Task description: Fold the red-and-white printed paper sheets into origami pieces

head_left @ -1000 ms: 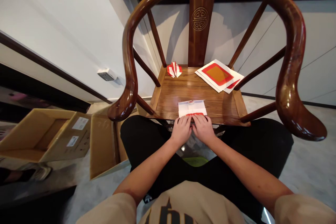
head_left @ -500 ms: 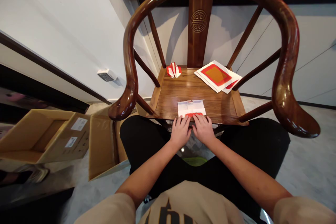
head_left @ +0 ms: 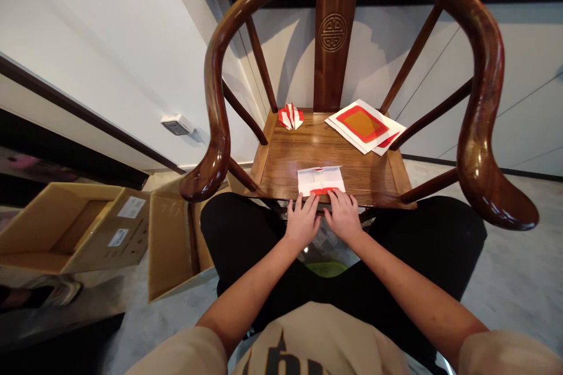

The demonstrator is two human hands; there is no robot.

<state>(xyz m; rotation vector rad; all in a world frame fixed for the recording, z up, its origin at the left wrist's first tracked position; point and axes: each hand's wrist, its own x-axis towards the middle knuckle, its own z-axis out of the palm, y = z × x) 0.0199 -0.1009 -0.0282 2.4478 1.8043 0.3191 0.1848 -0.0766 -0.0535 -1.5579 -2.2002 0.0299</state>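
A partly folded sheet of white and red paper (head_left: 328, 177) lies at the front edge of the wooden chair seat (head_left: 303, 155). Its far flap stands up a little, and a red strip shows along its near side. The fingertips of my left hand (head_left: 302, 220) press on the near left part of the paper, fingers stretched and slightly apart. On the near right part rest the fingertips of my right hand (head_left: 343, 217), also outstretched. Both thumbs point inward below the paper's near edge. My fingers cover part of that edge.
A folded red and white paper piece (head_left: 291, 117) sits at the seat's back left. Flat red and white sheets (head_left: 363, 127) overlap at the back right. The curved armrest (head_left: 215, 88) rings the seat. Open cardboard boxes (head_left: 125, 228) stand on the floor at left, near another person's shoe (head_left: 65, 292).
My right hand has slid slightly to the right along the paper's near edge, baring a little more of the red strip. My left hand has barely moved.
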